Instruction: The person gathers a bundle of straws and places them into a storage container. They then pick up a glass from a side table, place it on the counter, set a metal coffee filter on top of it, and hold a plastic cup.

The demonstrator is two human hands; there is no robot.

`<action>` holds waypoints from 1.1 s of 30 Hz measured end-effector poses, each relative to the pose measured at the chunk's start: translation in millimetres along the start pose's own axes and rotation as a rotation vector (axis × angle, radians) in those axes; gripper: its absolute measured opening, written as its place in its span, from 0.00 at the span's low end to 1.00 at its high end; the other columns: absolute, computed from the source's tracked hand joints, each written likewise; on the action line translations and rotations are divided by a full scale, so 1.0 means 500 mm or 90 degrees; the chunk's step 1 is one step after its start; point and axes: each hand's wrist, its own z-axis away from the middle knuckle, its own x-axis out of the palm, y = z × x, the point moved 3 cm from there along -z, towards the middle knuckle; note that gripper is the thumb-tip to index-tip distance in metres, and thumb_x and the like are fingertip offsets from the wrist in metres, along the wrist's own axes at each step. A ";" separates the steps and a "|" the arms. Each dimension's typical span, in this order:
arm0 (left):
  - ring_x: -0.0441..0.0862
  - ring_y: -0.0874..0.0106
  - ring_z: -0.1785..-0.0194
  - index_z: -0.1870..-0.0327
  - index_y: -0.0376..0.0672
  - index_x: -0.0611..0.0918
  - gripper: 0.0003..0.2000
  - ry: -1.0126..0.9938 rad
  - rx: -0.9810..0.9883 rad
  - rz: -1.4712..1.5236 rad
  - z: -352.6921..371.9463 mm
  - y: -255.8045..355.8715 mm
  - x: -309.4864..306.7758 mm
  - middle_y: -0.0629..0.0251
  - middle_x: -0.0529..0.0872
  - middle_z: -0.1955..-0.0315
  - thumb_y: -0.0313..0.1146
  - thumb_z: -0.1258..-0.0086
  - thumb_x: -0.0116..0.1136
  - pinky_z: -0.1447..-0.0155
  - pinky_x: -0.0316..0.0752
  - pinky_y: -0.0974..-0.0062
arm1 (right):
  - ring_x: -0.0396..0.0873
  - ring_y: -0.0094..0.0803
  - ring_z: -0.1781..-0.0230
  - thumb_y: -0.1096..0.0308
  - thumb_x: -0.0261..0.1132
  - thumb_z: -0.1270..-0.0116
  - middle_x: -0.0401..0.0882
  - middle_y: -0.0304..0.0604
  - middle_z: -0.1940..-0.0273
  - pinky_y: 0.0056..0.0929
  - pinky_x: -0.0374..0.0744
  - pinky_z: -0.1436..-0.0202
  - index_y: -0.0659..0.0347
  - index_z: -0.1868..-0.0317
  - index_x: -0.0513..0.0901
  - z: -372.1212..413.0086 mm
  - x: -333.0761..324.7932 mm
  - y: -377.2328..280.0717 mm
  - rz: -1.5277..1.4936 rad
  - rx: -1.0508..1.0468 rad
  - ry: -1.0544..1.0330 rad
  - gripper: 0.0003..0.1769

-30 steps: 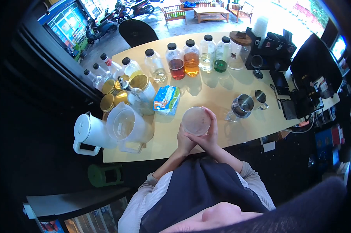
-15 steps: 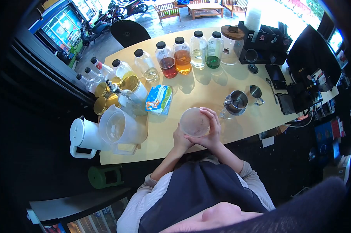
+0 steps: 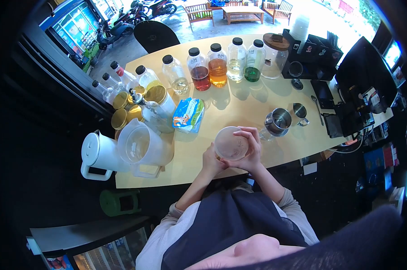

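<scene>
A translucent round cup (image 3: 231, 143) is held between both hands above the near edge of the table. My left hand (image 3: 212, 160) is closed round its lower left side. My right hand (image 3: 250, 150) wraps its right side, fingers curled over the rim. To the upper right of the cup are a steel pitcher (image 3: 278, 121) and a smaller steel cup (image 3: 300, 110). A blue and white tissue pack (image 3: 188, 115) lies to the upper left.
A large clear jug (image 3: 142, 146) and a white lidded pitcher (image 3: 95, 153) stand at the left. Bottles of coloured liquid, one red (image 3: 199, 74), line the far side of the table (image 3: 221, 110). A monitor (image 3: 365, 78) stands at the right; a green stool (image 3: 120, 202) is below.
The whole view has shifted slightly, with the far objects now lower in the frame. Both hands still hold the cup in much the same grip.
</scene>
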 end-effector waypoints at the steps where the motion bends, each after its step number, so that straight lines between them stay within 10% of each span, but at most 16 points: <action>1: 0.85 0.53 0.59 0.50 0.38 0.74 0.32 0.000 0.002 0.006 -0.001 0.002 -0.001 0.50 0.85 0.63 0.38 0.57 0.75 0.56 0.80 0.63 | 0.74 0.40 0.46 0.54 0.84 0.70 0.71 0.49 0.49 0.37 0.77 0.44 0.60 0.50 0.79 -0.002 0.000 -0.001 -0.010 -0.008 -0.001 0.42; 12: 0.84 0.53 0.57 0.45 0.38 0.70 0.40 -0.033 -0.001 0.028 -0.001 0.015 -0.009 0.50 0.83 0.60 0.40 0.61 0.79 0.53 0.80 0.63 | 0.70 0.40 0.44 0.50 0.82 0.64 0.69 0.49 0.48 0.40 0.73 0.42 0.59 0.40 0.73 -0.041 -0.019 -0.063 0.027 0.088 -0.121 0.49; 15: 0.82 0.54 0.50 0.40 0.39 0.67 0.45 -0.011 -0.041 0.200 -0.006 0.018 0.005 0.50 0.81 0.52 0.40 0.62 0.80 0.48 0.78 0.63 | 0.69 0.43 0.43 0.44 0.75 0.56 0.69 0.51 0.48 0.42 0.70 0.41 0.60 0.35 0.69 -0.056 -0.018 -0.114 0.364 0.002 -0.215 0.50; 24: 0.78 0.55 0.43 0.39 0.41 0.70 0.33 -0.032 0.074 -0.112 -0.036 0.076 -0.044 0.51 0.77 0.45 0.43 0.45 0.70 0.43 0.75 0.64 | 0.69 0.43 0.50 0.37 0.65 0.49 0.70 0.52 0.50 0.39 0.68 0.51 0.65 0.40 0.72 -0.066 0.042 -0.123 0.586 0.012 -0.248 0.44; 27: 0.80 0.53 0.46 0.40 0.40 0.69 0.33 -0.044 -0.122 0.140 -0.031 0.037 -0.030 0.49 0.79 0.47 0.41 0.45 0.70 0.46 0.76 0.61 | 0.69 0.43 0.51 0.38 0.65 0.48 0.69 0.51 0.52 0.39 0.68 0.51 0.66 0.43 0.73 -0.071 0.042 -0.111 0.540 0.007 -0.252 0.43; 33: 0.81 0.51 0.47 0.36 0.42 0.65 0.36 0.015 0.060 -0.003 -0.048 0.047 -0.028 0.48 0.80 0.46 0.41 0.44 0.69 0.47 0.77 0.59 | 0.67 0.44 0.49 0.38 0.65 0.49 0.69 0.50 0.51 0.41 0.68 0.50 0.65 0.38 0.69 -0.080 0.039 -0.100 0.493 -0.007 -0.315 0.46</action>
